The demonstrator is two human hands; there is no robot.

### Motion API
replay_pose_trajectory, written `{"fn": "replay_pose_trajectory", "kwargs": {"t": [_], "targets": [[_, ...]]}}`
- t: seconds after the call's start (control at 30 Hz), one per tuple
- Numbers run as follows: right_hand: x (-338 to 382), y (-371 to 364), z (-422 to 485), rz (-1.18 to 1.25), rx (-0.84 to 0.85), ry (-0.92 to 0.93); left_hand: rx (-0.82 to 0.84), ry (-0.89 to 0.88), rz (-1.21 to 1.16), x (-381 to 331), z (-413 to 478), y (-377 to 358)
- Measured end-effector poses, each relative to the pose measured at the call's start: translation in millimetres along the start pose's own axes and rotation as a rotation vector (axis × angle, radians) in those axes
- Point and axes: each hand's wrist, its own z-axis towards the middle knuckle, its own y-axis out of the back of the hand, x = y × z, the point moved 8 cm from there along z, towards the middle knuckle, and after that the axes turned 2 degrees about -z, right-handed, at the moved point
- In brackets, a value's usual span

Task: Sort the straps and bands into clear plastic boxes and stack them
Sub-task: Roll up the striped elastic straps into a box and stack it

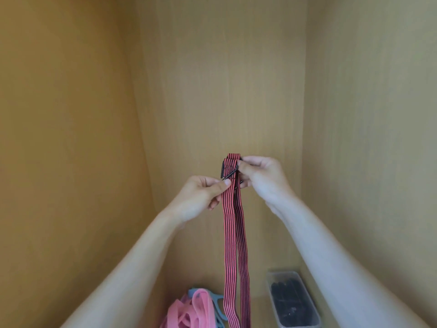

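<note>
Here, left hand (203,197) and right hand (259,175) pinch red-black striped strap (233,228) by hooks, letting halves hang even, likely for folding; clear box (293,301) at 5 o'clock, pink bands (189,313) at 7.

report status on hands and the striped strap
Left hand pinches striped strap, right hand grips its top by the black hook. Strap hangs doubled, not boxed yet. Clear box lower right holds dark items; nothing in the way.

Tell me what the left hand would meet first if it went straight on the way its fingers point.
The left hand pinches the striped strap. Going on rightward, it would probably meet the fingers of the right hand just past the strap, though depth is unclear.
</note>
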Motion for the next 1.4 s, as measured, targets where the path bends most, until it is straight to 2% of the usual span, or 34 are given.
{"fn": "replay_pose_trajectory", "kwargs": {"t": [0.13, 0.2, 0.37, 0.63, 0.83, 1.03, 1.23, 1.4], "targets": [[6, -5, -2, 0.035, 0.119, 0.006, -0.057, -0.002, 0.025, -3, 1, 5], [11, -8, -1, -0.025, 0.149, 0.033, -0.078, 0.001, 0.034, -4, 2, 7], [17, -11, 6, -0.178, 0.11, 0.077, -0.115, 0.009, 0.022, -4, 3, 10], [20, -26, 18, -0.236, 0.11, 0.082, -0.24, 0.037, -0.012, 6, 4, 30], [37, -29, 30, -0.257, 0.119, 0.096, -0.044, -0.018, -0.153, 0, 9, 14], [60, -21, 40, -0.28, 0.075, 0.153, 0.052, -0.024, -0.261, -18, 20, 6], [66, -12, 33, -0.264, 0.087, 0.168, 0.107, -0.052, -0.459, -21, 22, -15], [72, -6, 29, -0.268, 0.071, 0.155, 0.039, -0.049, -0.536, -21, 22, -17]]}}
